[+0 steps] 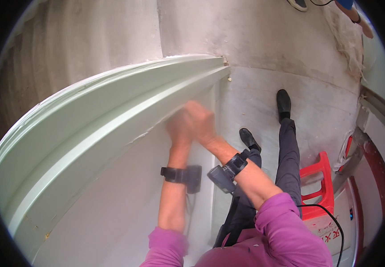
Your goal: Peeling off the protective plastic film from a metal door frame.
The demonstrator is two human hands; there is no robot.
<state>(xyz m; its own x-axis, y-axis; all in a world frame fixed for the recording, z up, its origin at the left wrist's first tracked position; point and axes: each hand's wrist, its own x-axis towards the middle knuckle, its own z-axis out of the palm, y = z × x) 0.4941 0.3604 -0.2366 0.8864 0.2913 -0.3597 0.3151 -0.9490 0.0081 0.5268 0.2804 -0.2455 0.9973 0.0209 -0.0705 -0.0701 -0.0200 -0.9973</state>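
Note:
My left hand (178, 127) and my right hand (201, 123) are close together, overlapping in view, beside a long pale-green moulding (90, 129). Motion smears both hands, so their fingers and anything in them cannot be made out. They are over a smooth white panel (125, 200), near the seam where it meets the moulding. A ragged whitish line (143, 134) runs along that seam just left of my left hand. Each forearm wears a black strap with a dark box: the left strap (174, 175) and the right strap (236, 165).
A red plastic stool (323, 178) stands by my legs at the right, near a white box (330, 229) with red lettering. A black cable (330, 213) loops from my right sleeve. Plastic sheeting covers the floor (263, 95). Another person's shoe (298, 4) shows at the top.

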